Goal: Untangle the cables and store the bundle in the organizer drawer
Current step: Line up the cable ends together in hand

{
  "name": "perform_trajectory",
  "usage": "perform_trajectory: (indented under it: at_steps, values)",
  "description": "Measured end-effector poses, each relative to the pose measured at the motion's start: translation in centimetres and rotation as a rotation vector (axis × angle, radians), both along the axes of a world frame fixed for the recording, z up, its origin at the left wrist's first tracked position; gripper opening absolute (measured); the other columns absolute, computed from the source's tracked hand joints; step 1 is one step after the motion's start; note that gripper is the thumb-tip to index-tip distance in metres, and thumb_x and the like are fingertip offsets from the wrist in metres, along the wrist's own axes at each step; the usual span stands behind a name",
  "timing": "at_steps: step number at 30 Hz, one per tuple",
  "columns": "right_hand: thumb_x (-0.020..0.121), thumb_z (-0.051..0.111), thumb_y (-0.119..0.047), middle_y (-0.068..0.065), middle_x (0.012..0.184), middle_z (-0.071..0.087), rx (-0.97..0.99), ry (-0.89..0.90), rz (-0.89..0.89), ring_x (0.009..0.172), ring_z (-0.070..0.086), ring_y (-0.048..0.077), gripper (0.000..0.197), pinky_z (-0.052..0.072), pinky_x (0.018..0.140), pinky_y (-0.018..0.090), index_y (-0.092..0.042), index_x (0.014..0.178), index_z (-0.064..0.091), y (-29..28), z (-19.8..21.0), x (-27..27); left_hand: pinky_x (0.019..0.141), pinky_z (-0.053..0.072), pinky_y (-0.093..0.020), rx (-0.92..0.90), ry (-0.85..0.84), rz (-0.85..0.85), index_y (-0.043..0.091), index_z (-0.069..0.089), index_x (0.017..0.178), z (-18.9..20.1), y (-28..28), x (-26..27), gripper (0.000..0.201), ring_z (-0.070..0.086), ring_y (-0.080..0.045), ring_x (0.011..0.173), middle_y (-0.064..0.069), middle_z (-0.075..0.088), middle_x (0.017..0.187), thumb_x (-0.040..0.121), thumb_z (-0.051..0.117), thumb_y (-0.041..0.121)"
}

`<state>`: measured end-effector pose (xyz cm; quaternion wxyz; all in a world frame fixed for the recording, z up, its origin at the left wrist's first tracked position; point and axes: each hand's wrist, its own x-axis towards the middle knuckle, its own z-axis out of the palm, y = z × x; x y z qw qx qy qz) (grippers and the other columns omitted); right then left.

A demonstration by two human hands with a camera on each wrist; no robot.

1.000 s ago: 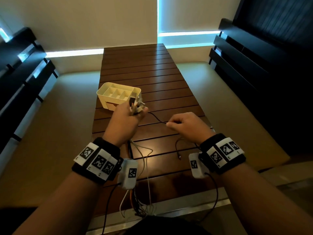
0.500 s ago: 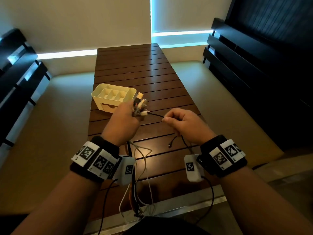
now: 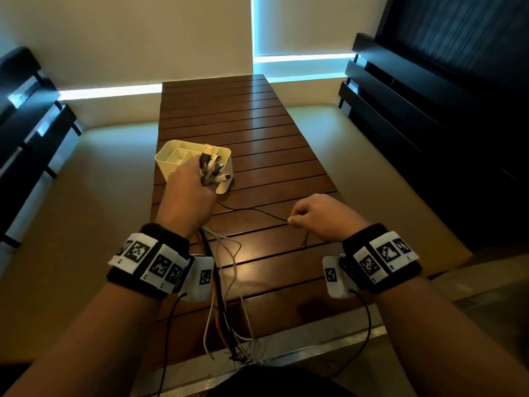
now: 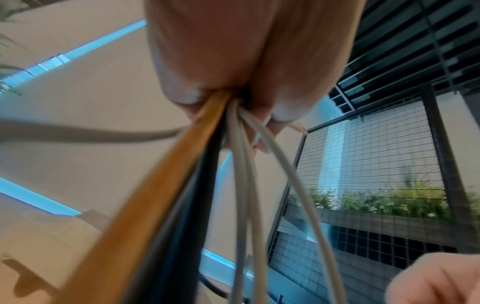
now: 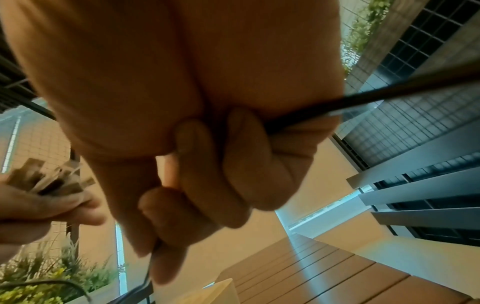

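My left hand [image 3: 186, 193] grips a bundle of cables [image 3: 211, 169] by their plug ends, raised just in front of the cream organizer [image 3: 169, 160]. White, orange and black strands [image 4: 233, 185] hang from this fist toward the table's near edge [image 3: 237, 351]. A thin black cable [image 3: 252, 210] runs from the bundle across to my right hand [image 3: 320, 219], which pinches it between thumb and forefinger; its free plug end [image 3: 304, 245] dangles below. In the right wrist view the black cable [image 5: 337, 102] passes through the curled fingers [image 5: 207, 174].
The slatted brown wooden table [image 3: 243, 133] stretches away from me. The organizer stands on its left side, with several open compartments. Dark slatted benches [image 3: 400, 110] flank the table on the right and left [image 3: 25, 118]. Pale floor surrounds it.
My left hand has lifted the plug bundle forward to the organizer. My right hand has drawn the black cable out to the right, widening the gap between hands.
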<state>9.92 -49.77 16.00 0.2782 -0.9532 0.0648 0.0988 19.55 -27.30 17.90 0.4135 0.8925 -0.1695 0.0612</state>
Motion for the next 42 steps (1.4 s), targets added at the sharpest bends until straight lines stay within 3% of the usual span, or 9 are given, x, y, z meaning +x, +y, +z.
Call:
perform_trajectory:
  at_steps: [6, 8, 14, 22, 25, 30, 34, 38, 42]
  values:
    - [0.096, 0.06, -0.035, -0.013, 0.082, 0.061, 0.112, -0.127, 0.049, 0.075, 0.055, -0.001, 0.014, 0.037, 0.063, 0.021, -0.026, 0.09, 0.07, 2.0, 1.7, 0.0, 0.086, 0.047, -0.018, -0.072, 0.09, -0.382, 0.028, 0.064, 0.106, -0.4, -2.8, -3.2, 0.023, 0.064, 0.002, 0.098, 0.012, 0.071, 0.102, 0.093, 0.065, 0.009]
    - [0.096, 0.061, -0.032, -0.009, 0.075, 0.059, 0.18, -0.203, 0.018, 0.068, 0.052, 0.003, 0.014, 0.036, 0.061, 0.022, -0.024, 0.086, 0.068, 2.0, 2.1, -0.2, 0.08, 0.045, -0.008, -0.091, 0.125, -0.423, 0.024, 0.064, 0.108, -0.8, -2.9, -3.5, 0.022, 0.061, 0.009, 0.093, 0.011, 0.07, 0.1, 0.093, 0.066, 0.009]
    - [0.096, 0.062, -0.029, 0.002, 0.076, 0.064, 0.313, -0.356, -0.004, 0.067, 0.053, 0.008, 0.014, 0.045, 0.066, 0.027, -0.022, 0.089, 0.072, 2.2, 2.0, -0.9, 0.058, 0.041, -0.006, -0.126, 0.176, -0.459, 0.017, 0.066, 0.111, -1.0, -2.6, -4.2, 0.018, 0.059, 0.011, 0.064, 0.007, 0.07, 0.087, 0.095, 0.064, 0.01]
    - [0.096, 0.062, -0.028, -0.016, 0.068, 0.061, 0.394, -0.373, -0.109, 0.062, 0.054, -0.002, 0.013, 0.046, 0.066, 0.023, -0.023, 0.086, 0.07, 0.8, 0.5, -1.9, 0.044, 0.036, -0.025, -0.374, 0.303, -0.204, 0.021, 0.066, 0.105, -1.5, -0.1, -3.0, 0.02, 0.045, -0.006, 0.043, 0.001, 0.071, 0.078, 0.097, 0.058, 0.004]
    - [0.097, 0.06, -0.028, -0.013, 0.082, 0.067, 0.325, -0.314, -0.089, 0.076, 0.06, 0.002, 0.014, 0.047, 0.072, 0.02, -0.023, 0.093, 0.072, 0.8, 0.6, -1.9, 0.048, 0.039, -0.025, -0.244, 0.294, -0.248, 0.022, 0.065, 0.098, -1.5, -0.1, -3.0, 0.016, 0.045, -0.002, 0.042, -0.005, 0.074, 0.087, 0.094, 0.064, 0.007]
    - [0.096, 0.061, -0.03, -0.014, 0.083, 0.064, 0.151, -0.223, 0.017, 0.076, 0.057, -0.001, 0.013, 0.04, 0.064, 0.011, -0.026, 0.098, 0.073, 1.7, 1.8, -1.3, 0.069, 0.048, -0.033, -0.017, 0.164, -0.359, 0.021, 0.066, 0.104, -1.2, -1.6, -3.7, 0.011, 0.063, -0.013, 0.077, 0.002, 0.071, 0.096, 0.093, 0.067, 0.019]
    - [0.097, 0.06, -0.027, -0.007, 0.08, 0.064, 0.189, -0.298, 0.025, 0.069, 0.055, 0.002, 0.009, 0.04, 0.061, 0.012, -0.028, 0.092, 0.068, 2.7, 2.2, -1.0, 0.075, 0.048, -0.025, 0.024, 0.149, -0.441, 0.025, 0.065, 0.098, -0.5, -2.6, -4.7, 0.012, 0.062, -0.002, 0.082, 0.009, 0.068, 0.087, 0.093, 0.066, 0.014]
    - [0.096, 0.061, -0.031, -0.012, 0.078, 0.062, 0.213, -0.342, -0.013, 0.068, 0.054, -0.005, 0.008, 0.037, 0.061, 0.01, -0.028, 0.092, 0.067, 2.4, 2.0, -1.4, 0.063, 0.045, -0.022, -0.001, 0.175, -0.375, 0.022, 0.064, 0.103, -0.2, -2.2, -4.7, 0.018, 0.061, 0.0, 0.07, 0.005, 0.068, 0.081, 0.096, 0.058, 0.007]
    - [0.097, 0.059, -0.036, -0.012, 0.072, 0.059, 0.27, -0.338, -0.103, 0.063, 0.052, -0.006, 0.017, 0.041, 0.063, 0.016, -0.025, 0.089, 0.067, 1.1, 1.6, -2.3, 0.045, 0.04, -0.015, -0.285, 0.242, -0.203, 0.014, 0.066, 0.109, 0.4, -0.8, -3.5, 0.022, 0.053, 0.004, 0.047, -0.002, 0.067, 0.082, 0.097, 0.055, -0.001]
